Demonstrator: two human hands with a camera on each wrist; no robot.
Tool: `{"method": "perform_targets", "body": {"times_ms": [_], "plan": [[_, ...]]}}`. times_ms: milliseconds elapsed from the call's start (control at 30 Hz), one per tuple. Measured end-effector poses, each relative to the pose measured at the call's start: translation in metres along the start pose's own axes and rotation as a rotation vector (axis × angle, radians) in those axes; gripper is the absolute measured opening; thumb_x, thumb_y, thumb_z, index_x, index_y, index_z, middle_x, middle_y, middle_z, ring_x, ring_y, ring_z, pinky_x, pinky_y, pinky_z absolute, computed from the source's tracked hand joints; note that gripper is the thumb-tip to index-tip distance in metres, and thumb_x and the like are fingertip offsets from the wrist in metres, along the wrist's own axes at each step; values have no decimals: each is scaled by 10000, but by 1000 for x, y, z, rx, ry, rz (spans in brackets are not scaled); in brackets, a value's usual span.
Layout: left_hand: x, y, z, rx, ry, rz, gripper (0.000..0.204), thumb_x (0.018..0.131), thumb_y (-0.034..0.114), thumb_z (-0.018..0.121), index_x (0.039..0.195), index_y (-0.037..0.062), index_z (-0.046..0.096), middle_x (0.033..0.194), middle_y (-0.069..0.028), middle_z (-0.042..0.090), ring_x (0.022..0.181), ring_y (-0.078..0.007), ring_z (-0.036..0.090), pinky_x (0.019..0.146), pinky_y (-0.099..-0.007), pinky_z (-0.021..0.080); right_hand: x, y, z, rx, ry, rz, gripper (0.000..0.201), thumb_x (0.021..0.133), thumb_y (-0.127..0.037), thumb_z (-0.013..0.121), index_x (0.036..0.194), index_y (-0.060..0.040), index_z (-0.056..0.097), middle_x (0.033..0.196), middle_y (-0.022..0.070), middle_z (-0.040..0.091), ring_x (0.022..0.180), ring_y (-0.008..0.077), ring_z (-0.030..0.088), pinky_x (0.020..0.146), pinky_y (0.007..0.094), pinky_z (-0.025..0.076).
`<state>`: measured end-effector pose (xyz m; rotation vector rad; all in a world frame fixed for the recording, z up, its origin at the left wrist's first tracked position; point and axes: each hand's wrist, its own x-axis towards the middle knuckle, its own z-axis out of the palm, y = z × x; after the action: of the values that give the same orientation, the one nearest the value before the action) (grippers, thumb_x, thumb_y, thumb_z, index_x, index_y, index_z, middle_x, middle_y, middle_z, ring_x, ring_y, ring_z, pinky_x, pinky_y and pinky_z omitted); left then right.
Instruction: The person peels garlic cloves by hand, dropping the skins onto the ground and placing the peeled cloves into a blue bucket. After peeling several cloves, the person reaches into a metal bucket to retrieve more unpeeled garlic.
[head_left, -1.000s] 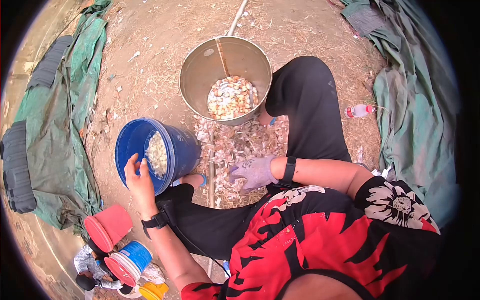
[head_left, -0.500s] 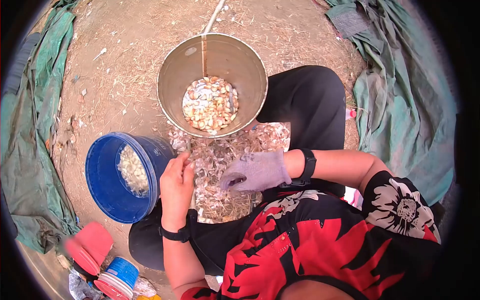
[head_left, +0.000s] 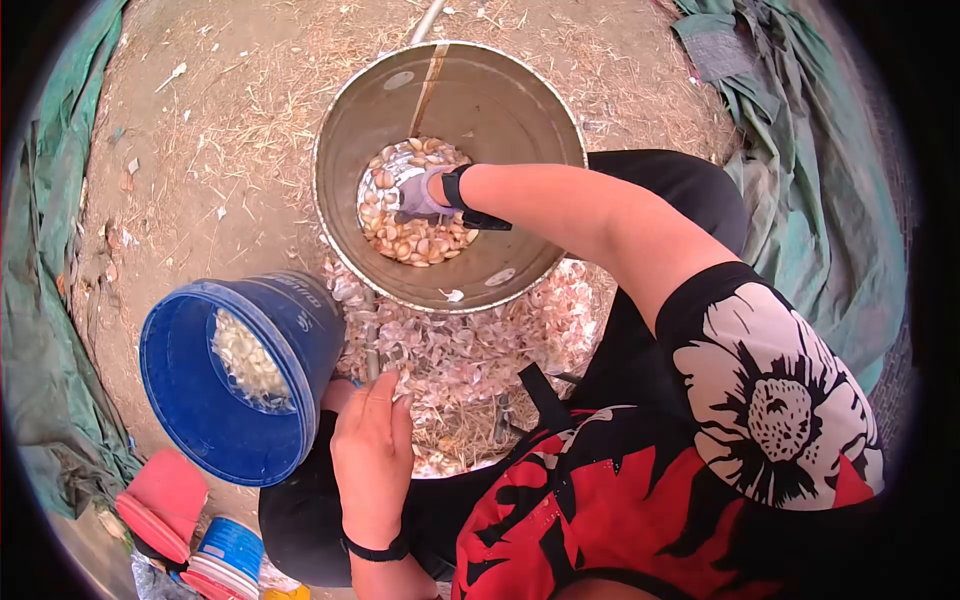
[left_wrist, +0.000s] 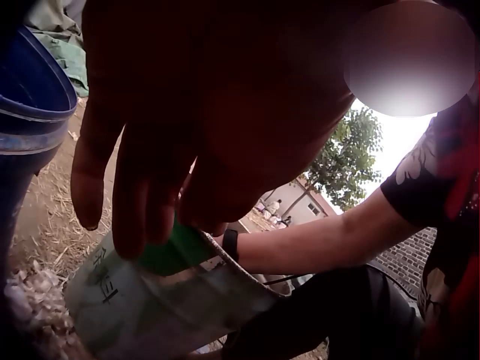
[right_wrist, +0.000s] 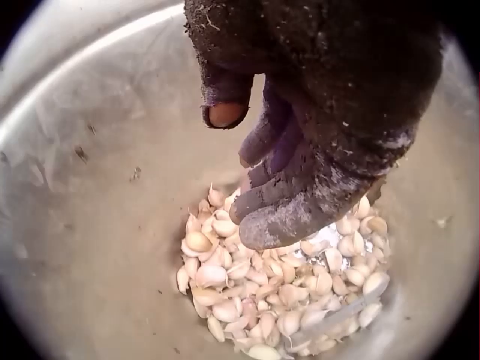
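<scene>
My right hand [head_left: 425, 195], in a dusty purple-grey glove with a bare thumb tip, reaches down inside a tall metal drum [head_left: 520, 110]. Garlic cloves [right_wrist: 262, 292] in their skins cover part of its bottom. The gloved fingers [right_wrist: 289, 221] are loosely bent just over the cloves, the thumb apart from them. Among the cloves lies a narrow pale strip [right_wrist: 337, 321]. My bare left hand [head_left: 372, 465] hovers near my knee, right of a tilted blue bucket [head_left: 160, 370] with peeled cloves [head_left: 245, 360] in it. Its fingers hang loosely downward in the left wrist view.
Papery garlic skins [head_left: 480, 340] are heaped on the ground below the drum. Red tubs [head_left: 165, 495] and a blue-and-white pail [head_left: 228, 550] stand at lower left. Green tarps [head_left: 800, 200] border both sides. My bent legs in black trousers flank the heap.
My right hand has moved from above the skins forward into the drum. The left hand has swung from the blue bucket's mouth to its right side. The head view has shifted.
</scene>
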<state>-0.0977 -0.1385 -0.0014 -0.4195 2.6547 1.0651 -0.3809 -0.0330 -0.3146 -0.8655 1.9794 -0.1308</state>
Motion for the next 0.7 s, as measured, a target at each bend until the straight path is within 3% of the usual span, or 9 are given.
{"method": "perform_targets", "body": {"times_ms": [67, 100, 200, 267, 367, 500, 600, 633, 700], "plan": [[2, -4, -1, 12, -11, -8, 269, 871, 55, 648, 1134, 3, 627, 995, -186, 659, 895, -371, 633, 777, -431, 516, 41, 25, 39, -238, 170, -138, 581, 914, -545, 502, 1216, -73, 657, 1154, 143, 690, 1038, 338, 656, 905, 459, 506], [2, -5, -2, 27, -30, -4, 278, 868, 58, 653, 1140, 7, 627, 1003, -182, 661, 897, -368, 634, 780, -429, 517, 36, 3, 27, -207, -194, 156, 613, 914, -540, 489, 1303, -78, 597, 1235, 161, 652, 1086, 340, 637, 906, 459, 507], [5, -7, -1, 29, -15, 25, 295, 852, 31, 657, 1145, 8, 623, 1013, -190, 658, 896, -371, 633, 782, -427, 516, 14, -23, 37, 156, -231, 334, 660, 875, -549, 535, 1319, -63, 571, 1210, 190, 655, 1089, 349, 633, 905, 458, 506], [6, -6, -4, 54, -38, 29, 307, 840, 16, 660, 1145, 13, 619, 1020, -204, 652, 919, -386, 626, 782, -432, 515, 4, -39, 54, 328, 20, 394, 651, 883, -595, 501, 1269, -83, 614, 1266, 137, 623, 1184, 290, 582, 946, 448, 489], [8, -5, -3, 60, -68, 20, 311, 835, 28, 669, 1142, 13, 622, 1031, -201, 652, 935, -382, 623, 795, -441, 512, 85, -5, 150, 632, 150, 254, 572, 776, -477, 661, 1213, -112, 613, 1176, 153, 667, 1065, 368, 636, 891, 453, 509], [10, -9, 0, 74, -55, 34, 309, 830, 26, 670, 1135, 9, 623, 1021, -197, 654, 927, -377, 627, 790, -440, 513, 33, -40, 81, 395, 162, 223, 527, 768, -418, 678, 1217, -147, 632, 1108, 131, 695, 1011, 354, 658, 866, 452, 517], [13, -10, 1, 65, -56, 18, 298, 832, 23, 664, 1126, 4, 622, 1008, -198, 654, 917, -381, 627, 781, -440, 513, 11, -47, 41, 370, -202, 205, 392, 905, -454, 562, 1163, -180, 670, 1124, 46, 682, 981, 230, 658, 878, 382, 518], [13, -10, 2, 65, -60, 20, 294, 832, 19, 661, 1122, 1, 621, 993, -199, 651, 900, -385, 626, 770, -441, 514, 8, -36, 35, 395, -107, 116, 546, 779, -411, 716, 1238, -123, 650, 970, 111, 720, 811, 259, 668, 755, 400, 521], [12, -10, 3, 71, -51, 27, 290, 831, 15, 657, 1118, -3, 620, 977, -200, 649, 883, -388, 624, 759, -443, 514, 21, -20, 38, 279, -12, 158, 461, 823, -387, 687, 1180, -97, 684, 943, 111, 719, 812, 246, 663, 751, 397, 516]]}}
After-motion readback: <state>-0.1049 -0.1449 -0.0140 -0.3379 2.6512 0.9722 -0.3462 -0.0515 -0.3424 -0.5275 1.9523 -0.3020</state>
